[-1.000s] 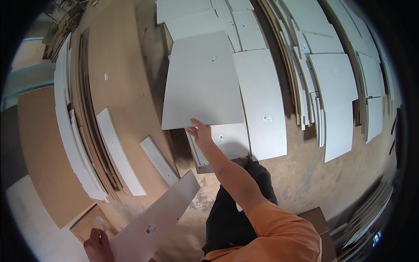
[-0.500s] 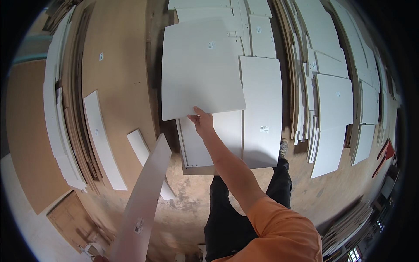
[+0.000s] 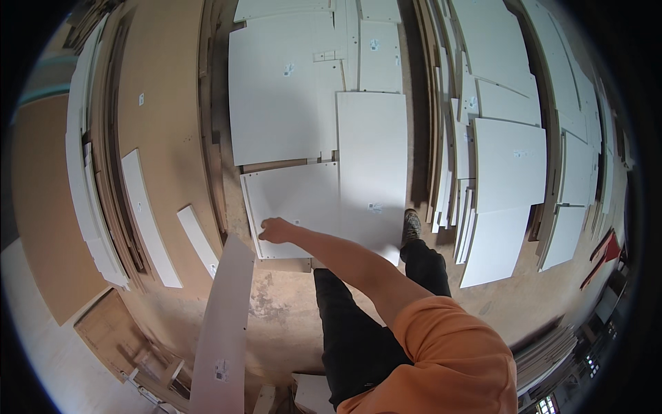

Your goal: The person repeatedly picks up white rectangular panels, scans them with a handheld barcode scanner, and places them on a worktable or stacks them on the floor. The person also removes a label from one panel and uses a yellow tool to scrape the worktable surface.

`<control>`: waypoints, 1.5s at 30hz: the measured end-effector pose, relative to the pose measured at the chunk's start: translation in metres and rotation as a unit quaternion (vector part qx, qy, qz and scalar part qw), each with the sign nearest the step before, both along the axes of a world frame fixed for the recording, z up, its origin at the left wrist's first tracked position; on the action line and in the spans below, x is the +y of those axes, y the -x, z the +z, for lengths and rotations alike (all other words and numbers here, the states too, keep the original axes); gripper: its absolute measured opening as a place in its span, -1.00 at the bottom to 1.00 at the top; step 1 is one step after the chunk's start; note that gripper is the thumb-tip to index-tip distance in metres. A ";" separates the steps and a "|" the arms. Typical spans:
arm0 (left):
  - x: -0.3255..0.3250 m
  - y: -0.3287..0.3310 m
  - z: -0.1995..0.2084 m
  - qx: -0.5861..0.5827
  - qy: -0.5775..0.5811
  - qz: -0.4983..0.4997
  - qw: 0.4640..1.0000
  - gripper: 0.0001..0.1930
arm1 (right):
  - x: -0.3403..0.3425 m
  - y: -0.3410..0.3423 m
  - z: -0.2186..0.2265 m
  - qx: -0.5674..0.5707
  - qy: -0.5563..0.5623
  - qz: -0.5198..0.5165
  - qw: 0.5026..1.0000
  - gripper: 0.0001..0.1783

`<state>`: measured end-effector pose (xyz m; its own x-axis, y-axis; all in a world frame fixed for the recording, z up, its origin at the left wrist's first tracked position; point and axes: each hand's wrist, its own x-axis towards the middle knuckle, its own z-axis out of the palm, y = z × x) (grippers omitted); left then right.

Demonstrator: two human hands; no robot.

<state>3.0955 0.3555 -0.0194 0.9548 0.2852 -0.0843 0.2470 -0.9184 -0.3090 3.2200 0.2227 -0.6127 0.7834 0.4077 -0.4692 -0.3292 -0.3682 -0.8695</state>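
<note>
My right hand (image 3: pixel 277 231) is above the near left white panel (image 3: pixel 296 190) of the stack, close to its left edge. Its fingers are curled, and nothing shows in them. A long white board (image 3: pixel 224 310) with a small label rises at a slant from the bottom of the view, left of my legs. Only a sliver of my left hand (image 3: pixel 165 408) shows at the board's lower left edge; its fingers are mostly hidden. Farther off on the stack lies a large white panel (image 3: pixel 276 110) with a label, and a tall white panel (image 3: pixel 372 145) lies to the right.
On the left, a brown board stack (image 3: pixel 165 172) carries narrow white strips (image 3: pixel 150 221). More white panels (image 3: pixel 510 172) are stacked on the right. My shoe (image 3: pixel 412 224) is on the floor beside the middle stack. A red object (image 3: pixel 605 255) is at the far right.
My right hand has let go of the large white panel, which now lies on the stack, and has moved left and nearer. The view has shifted to the right.
</note>
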 end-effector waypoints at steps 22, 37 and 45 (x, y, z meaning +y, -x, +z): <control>-0.230 -0.112 -0.006 0.140 -0.052 0.032 0.988 -0.81 | -0.399 -0.011 0.009 0.217 0.047 -0.164 0.961 -0.46; -0.309 -0.235 -0.065 -0.103 -0.013 0.244 0.964 -0.80 | -0.728 -0.420 -0.164 0.108 0.405 -0.383 0.823 0.21; -0.348 -0.259 -0.092 0.067 -0.023 0.056 0.996 -0.83 | -0.725 -0.359 -0.133 0.084 0.053 -0.396 0.913 -0.49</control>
<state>3.3543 0.0073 -0.1117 0.8980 0.3957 -0.1922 0.3011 -0.8714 -0.3874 3.5787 -0.5022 -0.7459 0.7266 -0.3096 -0.6134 -0.6536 -0.0362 -0.7560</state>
